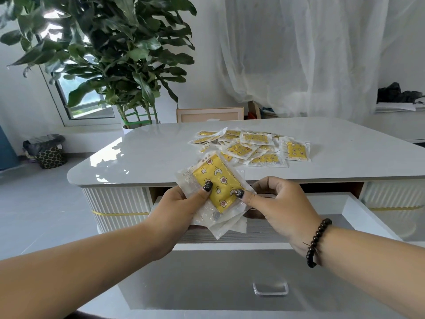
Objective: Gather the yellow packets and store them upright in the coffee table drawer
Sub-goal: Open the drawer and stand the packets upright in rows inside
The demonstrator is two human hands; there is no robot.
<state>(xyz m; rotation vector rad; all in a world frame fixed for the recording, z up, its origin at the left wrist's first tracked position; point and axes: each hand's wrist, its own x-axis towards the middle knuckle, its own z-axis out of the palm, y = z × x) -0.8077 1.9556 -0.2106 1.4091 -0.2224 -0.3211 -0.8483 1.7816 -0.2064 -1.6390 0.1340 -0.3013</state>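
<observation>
Progress check: partway, early by the look of it. Left hand (181, 203) and right hand (273, 203) both grip one small stack of packets (216, 192), thumbs pressed on the yellow face of the top one, fingers curled behind. Stack sits between the two hands, tilted, its lower edge hanging over the open drawer (358, 217) directly beneath the hands. Several clear wrappers fan out below the top packet; exact count cannot be told.

Beyond the hands, on the desk (142, 153), a loose pile of packets (253, 146) lies flat and overlapping, well apart from the held stack. This pile looks much larger than what is in hand.

Drawer is pulled out toward the person; its handle (270, 288) shows near the bottom edge. The visible part of the drawer floor, to the right of the right hand, shows no stored packets; the part under the hands is hidden, so any already stored cannot be confirmed.

Judgement: gathering has begun, one stack squared up and about ready to go in upright. Left to do: seat this stack on edge, then collect the remaining pile in further batches.
</observation>
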